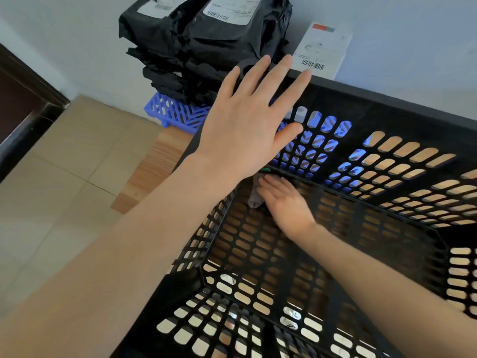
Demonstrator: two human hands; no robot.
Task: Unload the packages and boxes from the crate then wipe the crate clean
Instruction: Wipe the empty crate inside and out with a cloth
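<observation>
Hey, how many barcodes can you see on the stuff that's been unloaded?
3. One on the top-left black package, one on the top-right black package, one on the white box beside them. The lower packages in the stack may hide more.

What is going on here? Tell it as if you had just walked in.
A person is wiping the inside of the black crate. The right hand presses a grey cloth into the floor's far corner; the left hand, fingers spread, is at the rim above it. The black packages are stacked outside on a blue slatted base, and a white box stands by the wall.
</observation>
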